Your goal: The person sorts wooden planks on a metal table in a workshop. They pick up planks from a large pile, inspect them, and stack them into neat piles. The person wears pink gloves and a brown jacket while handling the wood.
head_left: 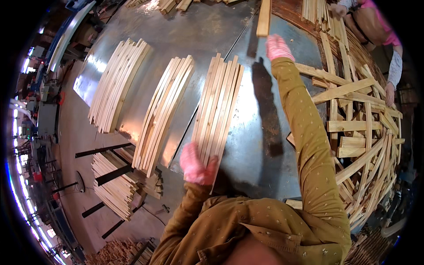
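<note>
the left hand (197, 166), in a pink glove, is at the lower middle of the frame, on the lower end of the right row of sticks (219, 101). it is partly opened, the thumb apart from the fingers; i cannot tell whether it grips the sticks or only rests against them. the right hand (279, 47), also in a pink glove, is stretched to the upper middle of the frame. its fingers are bent beside the near end of a single wooden piece (263, 18), which goes out at the top edge; i cannot tell if they are closed on it.

the right row lies in the centre of the frame on a grey metal table (207, 26). the middle row of sticks (164, 110) is to its left, and the left row of sticks (119, 86) is in the upper left, all of them apart. at the right side there is a big loose pile of wood (353, 126), with another person's hand (389, 94) at its edge. a stack of sticks (112, 183) lies in the lower left, by black bars (115, 175).
</note>
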Action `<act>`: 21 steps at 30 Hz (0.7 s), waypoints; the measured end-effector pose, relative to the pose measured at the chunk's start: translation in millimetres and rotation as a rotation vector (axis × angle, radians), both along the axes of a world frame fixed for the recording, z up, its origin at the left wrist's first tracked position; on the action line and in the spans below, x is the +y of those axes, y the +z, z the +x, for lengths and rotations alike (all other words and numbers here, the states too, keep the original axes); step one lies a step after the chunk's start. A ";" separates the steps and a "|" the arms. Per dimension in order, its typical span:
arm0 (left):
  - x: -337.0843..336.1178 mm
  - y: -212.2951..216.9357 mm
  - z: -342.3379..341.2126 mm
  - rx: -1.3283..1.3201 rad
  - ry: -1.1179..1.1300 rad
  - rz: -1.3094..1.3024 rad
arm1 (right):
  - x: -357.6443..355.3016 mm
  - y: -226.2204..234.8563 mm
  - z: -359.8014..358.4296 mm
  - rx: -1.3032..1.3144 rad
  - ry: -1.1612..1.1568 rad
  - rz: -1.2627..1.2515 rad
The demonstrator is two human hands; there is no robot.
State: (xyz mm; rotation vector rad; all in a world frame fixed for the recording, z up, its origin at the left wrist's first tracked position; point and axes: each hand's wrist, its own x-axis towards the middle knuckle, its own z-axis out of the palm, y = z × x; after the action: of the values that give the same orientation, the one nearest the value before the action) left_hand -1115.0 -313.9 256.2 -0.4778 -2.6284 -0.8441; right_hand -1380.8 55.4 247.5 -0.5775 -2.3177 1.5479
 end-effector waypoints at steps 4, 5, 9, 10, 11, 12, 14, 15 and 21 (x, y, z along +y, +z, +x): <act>-19.9 -8.4 38.2 -0.193 0.213 -0.260 | -50.4 -29.9 -26.0 -0.417 0.405 0.560; -17.4 -20.3 40.9 -0.239 0.162 -0.327 | -48.5 -60.2 -30.2 -0.428 0.403 0.523; -11.0 -47.9 38.6 -0.318 0.158 -0.456 | -109.9 -34.5 -18.7 -0.550 0.307 0.672; -11.6 -49.3 39.8 -0.306 0.149 -0.434 | -110.1 -29.5 -16.5 -0.623 0.288 0.718; -12.2 -51.2 40.1 -0.295 0.138 -0.413 | -114.0 -24.8 -13.7 -0.664 0.296 0.810; -12.7 -52.7 39.7 -0.283 0.125 -0.392 | -113.7 -33.4 -16.2 -0.595 0.253 0.722; -9.3 -36.8 28.8 -0.395 0.091 -0.369 | -97.2 -43.7 -18.3 -0.454 0.132 0.539; -8.7 -34.8 27.7 -0.400 0.081 -0.381 | -89.4 -41.1 -18.1 -0.406 0.167 0.412; -12.5 -31.2 35.9 -0.293 0.024 -0.014 | -88.0 22.8 42.9 0.214 0.313 -0.722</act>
State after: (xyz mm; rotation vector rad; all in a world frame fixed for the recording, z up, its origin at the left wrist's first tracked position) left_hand -1079.1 -326.4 225.0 -0.3476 -2.9003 -0.9518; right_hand -1337.9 -32.6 270.3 -0.1734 -1.7065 2.4716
